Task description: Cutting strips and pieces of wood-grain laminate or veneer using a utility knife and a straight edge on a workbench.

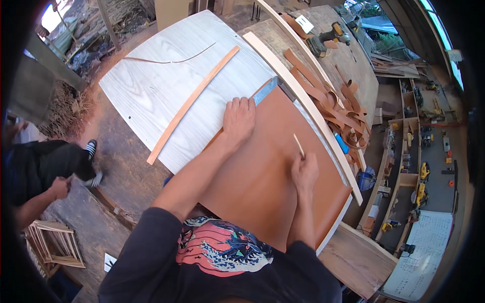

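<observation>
My left hand (239,118) grips the near end of a flat metal strip (265,92) at the upper left edge of a brown sheet (252,177), its fingers curled over that edge. My right hand (304,174) is closed on a thin pale stick (298,143), perhaps a pencil, held above the sheet's right part. The brown sheet lies partly over a whitish wood-grain panel (166,60). A narrow curved wooden strip (192,106) rests on that panel, left of my left hand. A long pale board (273,58) runs along the sheet's upper right side.
Brown offcut strips (341,111) and a cordless drill (331,38) lie on the bench to the upper right. At the right are wooden compartments with tools (422,184). A co-worker's arm and legs (45,166) are at the left, near stacked wooden frames (53,242).
</observation>
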`<state>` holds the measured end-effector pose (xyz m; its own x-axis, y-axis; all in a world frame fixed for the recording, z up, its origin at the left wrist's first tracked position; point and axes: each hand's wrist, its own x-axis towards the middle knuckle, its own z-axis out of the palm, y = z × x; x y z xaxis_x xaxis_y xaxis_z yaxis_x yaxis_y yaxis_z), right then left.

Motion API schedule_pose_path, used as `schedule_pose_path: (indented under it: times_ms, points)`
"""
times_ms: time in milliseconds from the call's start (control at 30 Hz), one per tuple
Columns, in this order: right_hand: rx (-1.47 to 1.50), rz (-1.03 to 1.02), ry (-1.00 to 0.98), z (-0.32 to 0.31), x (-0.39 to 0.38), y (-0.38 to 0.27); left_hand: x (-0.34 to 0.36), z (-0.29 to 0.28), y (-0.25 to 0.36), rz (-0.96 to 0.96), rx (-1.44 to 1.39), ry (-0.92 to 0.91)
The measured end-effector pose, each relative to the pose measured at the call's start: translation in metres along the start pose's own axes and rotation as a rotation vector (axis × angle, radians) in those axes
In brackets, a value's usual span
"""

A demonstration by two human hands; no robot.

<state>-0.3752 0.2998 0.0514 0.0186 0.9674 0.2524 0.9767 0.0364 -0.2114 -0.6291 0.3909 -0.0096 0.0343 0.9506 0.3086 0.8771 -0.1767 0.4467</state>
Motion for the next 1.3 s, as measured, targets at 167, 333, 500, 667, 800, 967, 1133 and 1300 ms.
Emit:
schedule_pose_path:
  times_ms: [167,333,500,667,800,967,1133,1300]
  points:
    - [-0.030,0.232,0.021,-0.020,-0.100,0.047,0.038,0.005,-0.001,0.068,0.172,-0.031]
    - [-0.078,0.413,-0.003,-0.028,-0.156,0.073,0.062,-0.007,0.012,-0.103,0.119,-0.279]
    - [-0.044,0.462,-0.004,-0.030,-0.175,0.074,0.118,-0.036,0.001,-0.187,-0.102,-0.367]
    - [-0.036,0.403,0.017,-0.033,-0.178,0.075,0.123,-0.077,-0.042,-0.357,-0.345,-0.337]
    - [-0.063,0.368,-0.048,-0.043,-0.167,0.075,0.063,-0.093,-0.124,-0.411,-0.303,0.047]
    - [-0.047,0.308,0.007,-0.043,-0.109,0.091,0.025,-0.114,-0.183,-0.465,-0.057,0.168]
    - [-0.108,0.119,0.060,-0.011,0.037,0.116,0.003,-0.120,-0.220,-0.576,0.045,0.144]
    - [-0.266,0.158,-0.121,0.002,0.123,0.163,-0.038,-0.124,-0.200,-0.175,0.246,0.252]
